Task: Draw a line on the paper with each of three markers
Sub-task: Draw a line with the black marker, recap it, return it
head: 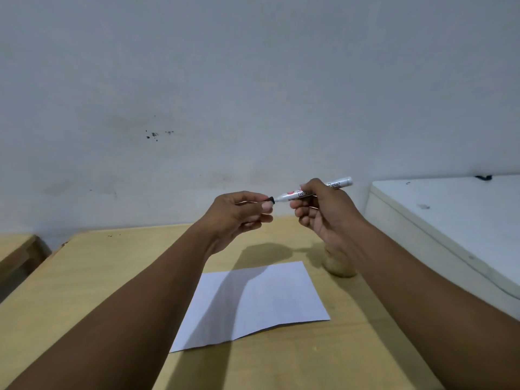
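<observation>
A white marker [289, 195] with a black cap is held level in the air above the far end of the wooden table. My right hand [323, 212] grips its barrel. My left hand [242, 213] pinches the black cap [270, 199] at the marker's left end; the cap sits against the barrel. Below my hands, a blank white sheet of paper [253, 302] lies flat on the table [98, 277]. No line shows on the paper. Other markers are not visible.
A tan rounded object [339, 266] stands on the table just right of the paper, partly hidden behind my right forearm. A white box-like unit [450, 229] borders the table on the right. A grey wall rises behind. Another wooden surface [17, 246] sits at far left.
</observation>
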A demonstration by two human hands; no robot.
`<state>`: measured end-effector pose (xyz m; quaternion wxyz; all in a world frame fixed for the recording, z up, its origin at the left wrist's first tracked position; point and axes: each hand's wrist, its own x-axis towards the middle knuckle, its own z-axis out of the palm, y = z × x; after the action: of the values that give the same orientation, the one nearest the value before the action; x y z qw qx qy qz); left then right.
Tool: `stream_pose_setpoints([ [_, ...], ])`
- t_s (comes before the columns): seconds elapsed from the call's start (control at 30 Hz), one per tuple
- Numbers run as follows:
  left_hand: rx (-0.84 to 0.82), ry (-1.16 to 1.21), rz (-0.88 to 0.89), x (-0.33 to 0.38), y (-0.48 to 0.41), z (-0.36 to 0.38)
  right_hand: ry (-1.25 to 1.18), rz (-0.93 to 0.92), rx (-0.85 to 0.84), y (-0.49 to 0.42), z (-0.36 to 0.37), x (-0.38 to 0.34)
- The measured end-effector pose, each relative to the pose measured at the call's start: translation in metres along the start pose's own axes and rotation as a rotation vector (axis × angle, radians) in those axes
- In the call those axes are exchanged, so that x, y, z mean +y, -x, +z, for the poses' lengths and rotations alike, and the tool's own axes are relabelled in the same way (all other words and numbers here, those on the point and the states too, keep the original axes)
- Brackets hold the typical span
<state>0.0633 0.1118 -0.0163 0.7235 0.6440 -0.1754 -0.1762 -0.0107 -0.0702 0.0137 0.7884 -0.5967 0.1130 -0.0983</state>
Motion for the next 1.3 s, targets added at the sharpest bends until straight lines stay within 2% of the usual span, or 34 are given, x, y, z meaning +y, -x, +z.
stream_pose_setpoints([
  [0.3,-0.038,-0.03,0.085,0.012,-0.009,0.04,-0.066,-0.04,-0.056,0.003,-0.026,-0.012],
  [0.4,-0.041,-0.057,0.108,0.014,-0.011,0.046,0.07,-0.023,-0.084,0.004,-0.037,-0.024],
  [0.43,-0.028,-0.055,0.118,0.016,-0.012,0.049,0.132,-0.03,-0.048,0.004,-0.042,-0.03],
  [0.57,0.034,-0.094,0.176,0.028,-0.022,0.053,0.265,-0.13,0.273,-0.003,-0.075,-0.053],
  [0.63,0.033,-0.158,0.195,0.034,-0.026,0.055,0.424,-0.158,0.319,-0.006,-0.094,-0.056],
  [0.77,0.03,-0.279,0.226,0.042,-0.035,0.065,0.707,-0.161,0.284,-0.011,-0.118,-0.045],
  [1.0,-0.037,-0.563,0.298,0.043,-0.046,0.093,0.91,-0.15,0.243,-0.017,-0.127,-0.025],
  [1.13,-0.051,-0.732,0.311,0.034,-0.054,0.109,0.981,-0.124,0.197,-0.017,-0.129,-0.013],
  [1.3,-0.095,-0.955,0.336,0.022,-0.055,0.122,0.953,-0.097,0.176,-0.016,-0.133,-0.003],
])
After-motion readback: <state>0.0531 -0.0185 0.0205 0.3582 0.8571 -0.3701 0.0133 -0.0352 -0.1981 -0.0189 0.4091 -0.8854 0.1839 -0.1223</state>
